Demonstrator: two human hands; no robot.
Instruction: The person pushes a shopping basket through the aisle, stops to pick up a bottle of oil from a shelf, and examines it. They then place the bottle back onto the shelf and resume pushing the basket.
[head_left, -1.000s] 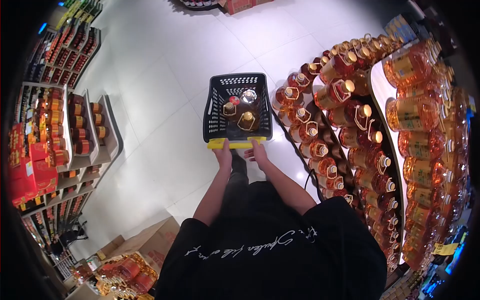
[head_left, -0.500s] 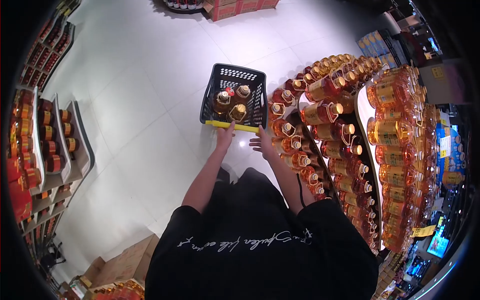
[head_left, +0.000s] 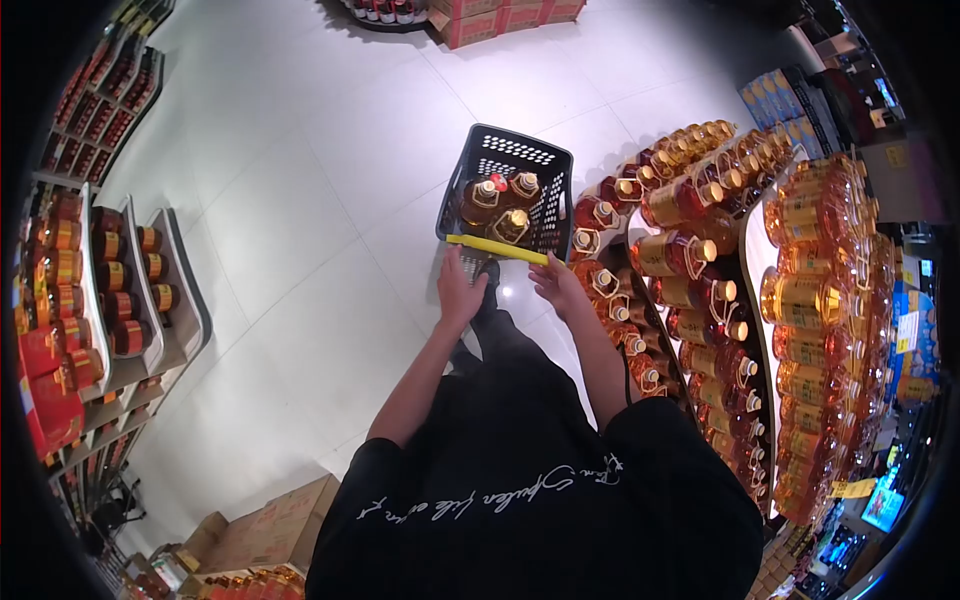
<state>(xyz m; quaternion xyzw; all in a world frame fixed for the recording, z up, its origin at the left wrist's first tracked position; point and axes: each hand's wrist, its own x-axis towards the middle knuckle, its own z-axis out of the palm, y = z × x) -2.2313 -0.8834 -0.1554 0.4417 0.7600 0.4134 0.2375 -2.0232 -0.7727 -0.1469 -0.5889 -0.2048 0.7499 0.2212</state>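
Observation:
A black shopping basket (head_left: 562,205) with a perforated wall is in front of me, its yellow handle (head_left: 497,250) across the near side. Inside stand three large oil bottles (head_left: 511,226), one with a red tag by its neck. My right hand (head_left: 562,287) has its fingers curled at the right end of the handle, pinching it. Just below the left end, my left hand (head_left: 460,288) has its fingers stretched out, fingertips right by the handle.
Tiered racks of amber oil bottles (head_left: 800,300) rise close on my right, bottles near the basket's side. Shelves of jars (head_left: 120,275) line the left. Cardboard boxes (head_left: 275,525) lie behind me at left; red cartons (head_left: 505,20) stand ahead on the tiled floor (head_left: 290,180).
The basket has shifted right in view and its handle tilts more. My left hand has come off the handle, while my right fingers have closed on its right end.

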